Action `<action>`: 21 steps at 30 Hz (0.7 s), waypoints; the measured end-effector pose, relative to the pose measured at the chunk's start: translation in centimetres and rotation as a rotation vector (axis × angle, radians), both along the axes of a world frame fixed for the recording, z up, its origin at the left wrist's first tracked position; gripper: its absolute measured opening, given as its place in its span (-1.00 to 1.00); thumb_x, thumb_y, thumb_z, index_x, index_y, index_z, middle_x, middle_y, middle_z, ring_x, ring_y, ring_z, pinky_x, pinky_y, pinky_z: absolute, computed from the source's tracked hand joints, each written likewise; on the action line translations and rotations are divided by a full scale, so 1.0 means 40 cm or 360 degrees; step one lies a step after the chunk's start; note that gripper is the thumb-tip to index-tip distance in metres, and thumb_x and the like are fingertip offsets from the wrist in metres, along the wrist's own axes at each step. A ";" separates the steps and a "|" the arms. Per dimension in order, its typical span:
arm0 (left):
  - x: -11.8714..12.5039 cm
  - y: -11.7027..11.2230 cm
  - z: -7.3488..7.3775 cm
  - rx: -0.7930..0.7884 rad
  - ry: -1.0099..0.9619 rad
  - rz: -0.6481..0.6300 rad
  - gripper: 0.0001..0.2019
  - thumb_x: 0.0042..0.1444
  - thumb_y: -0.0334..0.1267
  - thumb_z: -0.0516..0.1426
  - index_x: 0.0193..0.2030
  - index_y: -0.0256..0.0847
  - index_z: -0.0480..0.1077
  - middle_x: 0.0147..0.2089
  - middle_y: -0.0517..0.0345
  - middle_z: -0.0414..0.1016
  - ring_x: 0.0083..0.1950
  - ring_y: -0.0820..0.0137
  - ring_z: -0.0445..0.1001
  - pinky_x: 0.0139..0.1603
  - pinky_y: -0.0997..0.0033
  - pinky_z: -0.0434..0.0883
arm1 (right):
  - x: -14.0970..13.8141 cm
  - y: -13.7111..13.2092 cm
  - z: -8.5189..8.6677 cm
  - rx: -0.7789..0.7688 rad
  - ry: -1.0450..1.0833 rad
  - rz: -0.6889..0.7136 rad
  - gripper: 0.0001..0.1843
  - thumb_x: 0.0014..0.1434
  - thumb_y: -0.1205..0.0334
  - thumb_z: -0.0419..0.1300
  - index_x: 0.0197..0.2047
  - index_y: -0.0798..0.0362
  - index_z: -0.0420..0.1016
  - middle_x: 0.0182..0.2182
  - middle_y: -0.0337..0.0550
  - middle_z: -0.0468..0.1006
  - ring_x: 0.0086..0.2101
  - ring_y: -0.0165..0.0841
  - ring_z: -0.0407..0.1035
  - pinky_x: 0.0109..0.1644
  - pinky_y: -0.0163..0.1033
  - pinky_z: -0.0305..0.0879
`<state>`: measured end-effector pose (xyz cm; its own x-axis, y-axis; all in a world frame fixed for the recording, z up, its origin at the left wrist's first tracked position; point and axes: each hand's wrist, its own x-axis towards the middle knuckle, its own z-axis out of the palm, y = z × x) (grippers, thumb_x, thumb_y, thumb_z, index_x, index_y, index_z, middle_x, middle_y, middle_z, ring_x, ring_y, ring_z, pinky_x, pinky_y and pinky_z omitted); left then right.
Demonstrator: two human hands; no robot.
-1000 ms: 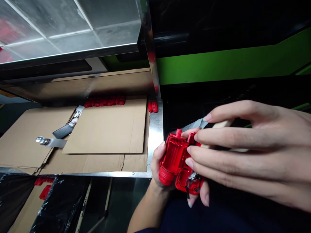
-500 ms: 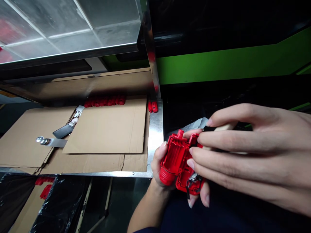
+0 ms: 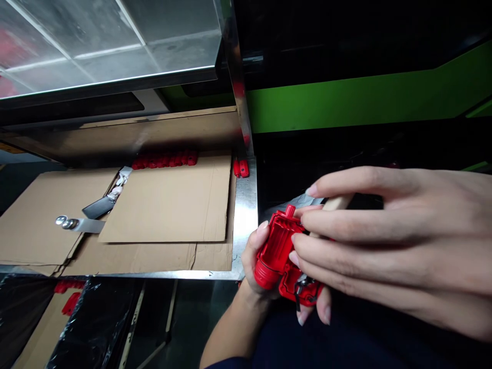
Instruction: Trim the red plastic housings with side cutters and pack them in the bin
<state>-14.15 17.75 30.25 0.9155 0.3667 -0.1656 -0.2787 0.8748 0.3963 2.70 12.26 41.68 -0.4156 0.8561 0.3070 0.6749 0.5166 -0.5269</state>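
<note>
My left hand [image 3: 255,259] is wrapped round a red plastic housing [image 3: 280,243], which lies opened out in two halves. The left half has a ribbed hollow and a threaded round end; a small metal and black part [image 3: 303,282] sits in the right half. Reaching in from the right, my right hand [image 3: 369,236] has its fingertips on the housing, covering part of it. A pale, beige stick-like piece [image 3: 336,203] is held between the thumb and fingers of that hand; its far end is hidden. A crumpled whitish sheet [image 3: 288,204] shows behind the housing.
On a metal bench [image 3: 246,215] to the left lie cardboard sheets [image 3: 169,200]. Several red parts [image 3: 165,160] line the back, with others [image 3: 241,168] near the right edge. A dark flat object [image 3: 99,207] lies there too. Below stands a box lined with black plastic [image 3: 92,323].
My right hand has moved slightly left across the housing, bringing the pale stick with it and covering more of the right half. The left hand still holds the housing, barely shifted.
</note>
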 end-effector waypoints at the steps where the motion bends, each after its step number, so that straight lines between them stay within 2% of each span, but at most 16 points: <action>1: 0.001 -0.002 -0.003 -0.0003 0.0026 0.0016 -0.35 0.07 0.23 0.08 0.08 -0.27 0.50 -0.14 -0.18 0.60 -0.08 -0.14 0.58 -0.10 -0.15 0.56 | 0.008 0.009 0.007 -0.0032 -0.0130 0.0160 -0.74 0.33 0.17 0.10 -0.02 -0.15 0.59 -0.13 -0.29 0.65 -0.09 -0.30 0.53 0.34 -0.13 0.31; 3: 0.002 -0.004 -0.006 0.0003 0.0025 0.0065 -0.37 0.07 0.21 0.09 0.06 -0.28 0.52 -0.21 -0.17 0.61 -0.09 -0.15 0.59 -0.12 -0.13 0.57 | 0.018 0.024 0.018 -0.0052 -0.0250 0.0332 -0.74 0.32 0.16 0.14 0.02 -0.17 0.57 -0.09 -0.30 0.64 -0.06 -0.27 0.52 0.42 -0.13 0.18; 8: 0.007 -0.005 -0.007 0.0021 0.0108 0.0117 -0.36 0.07 0.20 0.10 0.03 -0.34 0.53 -0.28 -0.19 0.61 -0.11 -0.16 0.59 -0.20 -0.09 0.59 | 0.012 0.027 0.008 -0.0001 -0.0175 0.0239 -0.76 0.33 0.16 0.14 -0.01 -0.18 0.59 -0.15 -0.34 0.65 -0.07 -0.30 0.54 0.39 -0.22 0.23; 14: 0.004 -0.016 -0.009 -0.0076 0.0061 0.0116 -0.43 0.09 0.20 0.11 -0.06 -0.30 0.55 -0.23 -0.16 0.62 -0.12 -0.11 0.60 -0.21 -0.03 0.59 | 0.016 0.005 -0.029 0.0198 -0.0486 0.0258 -0.57 0.41 0.33 -0.10 0.16 -0.09 0.48 0.05 -0.34 0.59 -0.01 -0.32 0.52 0.45 -0.17 0.10; 16: 0.002 -0.024 -0.009 -0.0114 0.0078 0.0163 -0.47 0.12 0.16 0.11 -0.08 -0.29 0.55 -0.18 -0.16 0.62 -0.11 -0.09 0.60 -0.20 0.00 0.59 | 0.018 0.006 -0.028 0.0306 -0.0554 0.0309 -0.58 0.39 0.36 -0.09 0.13 -0.04 0.50 0.01 -0.27 0.61 -0.03 -0.30 0.54 0.41 -0.16 0.17; 19: 0.000 -0.029 -0.006 -0.0114 0.0102 0.0248 -0.52 0.19 0.11 0.08 -0.07 -0.29 0.54 -0.13 -0.14 0.61 -0.06 -0.06 0.59 -0.16 0.03 0.59 | 0.020 0.013 -0.016 0.0445 -0.0584 0.0402 -0.60 0.36 0.39 -0.06 -0.05 0.02 0.60 -0.08 -0.21 0.65 -0.11 -0.27 0.57 0.29 -0.19 0.35; 21: 0.001 -0.024 -0.001 -0.0067 0.0051 0.0229 -0.51 0.20 0.11 0.07 -0.03 -0.27 0.53 -0.07 -0.14 0.60 -0.02 -0.06 0.58 -0.11 0.02 0.59 | 0.030 0.015 -0.012 0.0516 -0.0586 0.0433 -0.62 0.34 0.38 -0.04 -0.09 -0.01 0.62 -0.07 -0.22 0.65 -0.09 -0.27 0.56 0.30 -0.22 0.33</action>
